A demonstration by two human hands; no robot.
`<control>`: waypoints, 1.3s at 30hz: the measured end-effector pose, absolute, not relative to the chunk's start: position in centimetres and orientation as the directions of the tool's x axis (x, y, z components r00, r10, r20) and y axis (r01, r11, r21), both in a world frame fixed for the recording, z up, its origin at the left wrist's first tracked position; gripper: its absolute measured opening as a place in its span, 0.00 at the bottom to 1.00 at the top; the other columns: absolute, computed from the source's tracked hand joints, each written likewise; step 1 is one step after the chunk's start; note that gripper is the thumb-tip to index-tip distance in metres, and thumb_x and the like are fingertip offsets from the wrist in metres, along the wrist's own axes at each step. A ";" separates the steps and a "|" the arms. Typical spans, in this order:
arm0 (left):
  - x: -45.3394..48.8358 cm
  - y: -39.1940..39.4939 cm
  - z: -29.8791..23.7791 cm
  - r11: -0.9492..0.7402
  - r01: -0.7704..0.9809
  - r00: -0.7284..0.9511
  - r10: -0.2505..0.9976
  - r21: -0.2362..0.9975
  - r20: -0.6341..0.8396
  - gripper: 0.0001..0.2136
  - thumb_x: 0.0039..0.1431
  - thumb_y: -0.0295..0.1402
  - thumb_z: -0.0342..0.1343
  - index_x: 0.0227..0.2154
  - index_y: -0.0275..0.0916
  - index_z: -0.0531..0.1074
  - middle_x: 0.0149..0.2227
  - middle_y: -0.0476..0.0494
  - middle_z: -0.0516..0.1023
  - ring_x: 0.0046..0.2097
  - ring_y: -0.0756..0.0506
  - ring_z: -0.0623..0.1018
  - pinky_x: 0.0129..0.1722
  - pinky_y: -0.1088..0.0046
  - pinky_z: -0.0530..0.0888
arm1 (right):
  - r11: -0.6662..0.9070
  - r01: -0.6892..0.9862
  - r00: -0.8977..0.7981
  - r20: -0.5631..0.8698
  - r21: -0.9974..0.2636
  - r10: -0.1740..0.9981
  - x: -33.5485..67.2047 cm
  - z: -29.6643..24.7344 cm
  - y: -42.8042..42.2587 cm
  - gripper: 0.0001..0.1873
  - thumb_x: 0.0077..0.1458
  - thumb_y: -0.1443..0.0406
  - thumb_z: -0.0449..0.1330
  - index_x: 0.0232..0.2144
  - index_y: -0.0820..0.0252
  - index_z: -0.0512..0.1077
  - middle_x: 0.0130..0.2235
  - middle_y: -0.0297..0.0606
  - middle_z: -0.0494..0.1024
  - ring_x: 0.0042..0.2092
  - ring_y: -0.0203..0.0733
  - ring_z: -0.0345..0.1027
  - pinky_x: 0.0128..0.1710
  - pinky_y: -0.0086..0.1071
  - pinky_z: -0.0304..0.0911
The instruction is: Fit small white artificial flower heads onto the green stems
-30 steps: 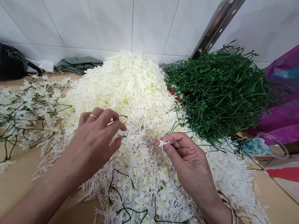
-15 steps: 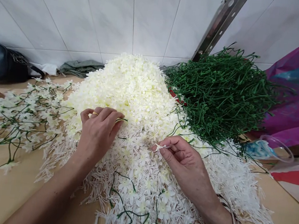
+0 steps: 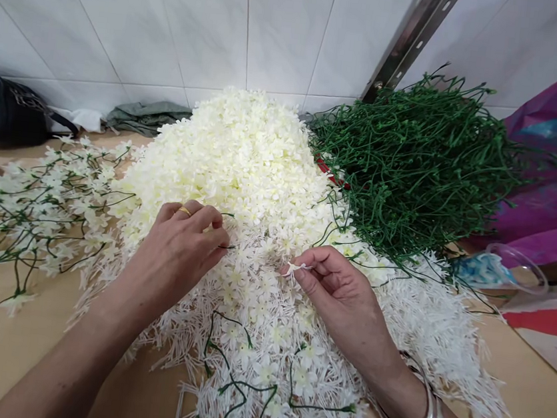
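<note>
My left hand (image 3: 187, 242) is curled over the near slope of a heap of cream-white artificial flower heads (image 3: 245, 151). Thumb and index finger are closed at a thin green plastic stem (image 3: 224, 247), of which only a short bit shows. Opposite it, my right hand (image 3: 336, 296) pinches a small white artificial stamen piece (image 3: 296, 269) with thin prongs between thumb and index finger. Below both hands lie white stamen pieces (image 3: 184, 332), loose flower heads, and several dark green stems (image 3: 248, 385).
A large pile of green stems (image 3: 424, 165) stands at the right, by a metal bracket (image 3: 413, 40). Flowers on stems (image 3: 52, 210) spread at the left. A black bag (image 3: 6, 107) and a grey-green cloth (image 3: 145, 117) lie along the tiled wall. A clear plastic cup (image 3: 527, 274) lies right.
My left hand has shifted slightly, its fingertips coming down and closing beside the thumb at the green stem. My right hand keeps its pinch on the stamen piece. The view has tilted slightly.
</note>
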State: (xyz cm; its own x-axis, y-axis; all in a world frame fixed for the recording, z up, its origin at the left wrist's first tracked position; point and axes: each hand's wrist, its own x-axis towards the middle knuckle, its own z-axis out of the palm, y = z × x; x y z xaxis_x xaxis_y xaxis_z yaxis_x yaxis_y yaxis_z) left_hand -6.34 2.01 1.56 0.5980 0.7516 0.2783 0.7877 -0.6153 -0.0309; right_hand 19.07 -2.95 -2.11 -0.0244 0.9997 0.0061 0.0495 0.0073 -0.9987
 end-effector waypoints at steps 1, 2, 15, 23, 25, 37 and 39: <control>-6.3 2.1 1.7 -0.620 0.785 0.596 0.743 -0.025 0.304 0.04 0.67 0.29 0.61 0.36 0.43 0.80 0.42 0.43 0.82 0.43 0.37 0.78 0.47 0.55 0.67 | 0.008 0.040 -0.017 0.008 -0.999 1.000 19.1 -2.1 -2.9 0.03 0.61 0.62 0.65 0.36 0.53 0.75 0.31 0.31 0.76 0.31 0.35 0.65 0.28 0.27 0.61; -6.1 2.1 1.9 -0.629 0.777 0.593 0.729 -0.006 0.342 0.05 0.68 0.30 0.60 0.36 0.43 0.80 0.42 0.43 0.83 0.43 0.38 0.79 0.48 0.55 0.68 | 0.008 0.030 -0.011 0.007 -1.000 1.000 19.1 -2.1 -2.9 0.03 0.61 0.62 0.66 0.36 0.53 0.75 0.31 0.31 0.76 0.31 0.35 0.65 0.28 0.27 0.60; -1.1 -0.7 0.2 -0.560 0.353 0.380 0.818 0.750 0.432 0.04 0.67 0.27 0.62 0.41 0.42 0.81 0.36 0.49 0.84 0.37 0.51 0.81 0.39 0.76 0.75 | -0.055 -0.297 -0.222 0.013 -0.953 0.975 19.5 -1.6 -2.4 0.13 0.57 0.52 0.71 0.35 0.52 0.77 0.37 0.33 0.77 0.38 0.40 0.68 0.44 0.37 0.64; -1.1 -0.9 -0.3 -0.440 0.227 0.387 0.859 0.869 0.334 0.08 0.66 0.27 0.62 0.43 0.46 0.83 0.39 0.49 0.86 0.39 0.50 0.81 0.39 0.73 0.75 | -0.127 -0.291 -0.302 -0.035 -0.948 0.953 19.6 -1.0 -2.4 0.12 0.55 0.55 0.72 0.31 0.53 0.76 0.43 0.35 0.75 0.40 0.40 0.66 0.42 0.36 0.63; -1.2 -1.0 -0.2 -0.436 0.216 0.394 0.858 0.874 0.331 0.08 0.66 0.27 0.63 0.43 0.47 0.83 0.38 0.49 0.86 0.39 0.49 0.81 0.39 0.73 0.75 | -0.124 -0.275 -0.314 -0.033 -0.954 0.949 19.7 -0.9 -2.3 0.13 0.55 0.54 0.72 0.31 0.53 0.75 0.44 0.35 0.75 0.41 0.40 0.66 0.43 0.36 0.64; -1.0 -1.1 0.4 -0.375 0.249 0.422 0.872 0.893 0.248 0.07 0.65 0.30 0.62 0.40 0.46 0.86 0.28 0.49 0.78 0.29 0.49 0.74 0.28 0.73 0.70 | -0.162 -0.235 -0.355 -0.071 -0.958 0.932 19.8 -0.9 -2.4 0.13 0.55 0.53 0.72 0.31 0.53 0.76 0.42 0.36 0.76 0.42 0.42 0.66 0.43 0.36 0.65; -1.0 -1.0 0.5 -0.348 0.237 0.412 0.882 0.907 0.231 0.07 0.64 0.29 0.63 0.39 0.45 0.86 0.26 0.49 0.76 0.28 0.50 0.73 0.28 0.74 0.69 | -0.184 -0.262 -0.351 -0.084 -0.948 0.933 19.9 -0.7 -2.3 0.14 0.53 0.53 0.73 0.30 0.53 0.76 0.41 0.36 0.76 0.41 0.41 0.67 0.43 0.35 0.65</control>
